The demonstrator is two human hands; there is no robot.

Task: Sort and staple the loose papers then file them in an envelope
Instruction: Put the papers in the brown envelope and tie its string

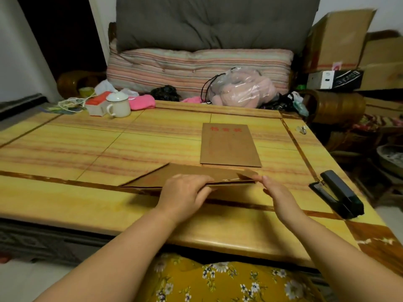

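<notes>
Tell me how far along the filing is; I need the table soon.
Late stage, it seems. Done: no loose papers lie about, the stapler sits aside, and one brown envelope lies flat. In hand: the left hand grips a second envelope while the right hand touches its flap end. Left: closing it.

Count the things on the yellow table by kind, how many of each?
Brown envelopes: 2
Black stapler: 1
White lidded mug: 1
Red and white box: 1
Metal clip: 1
Total: 6
</notes>
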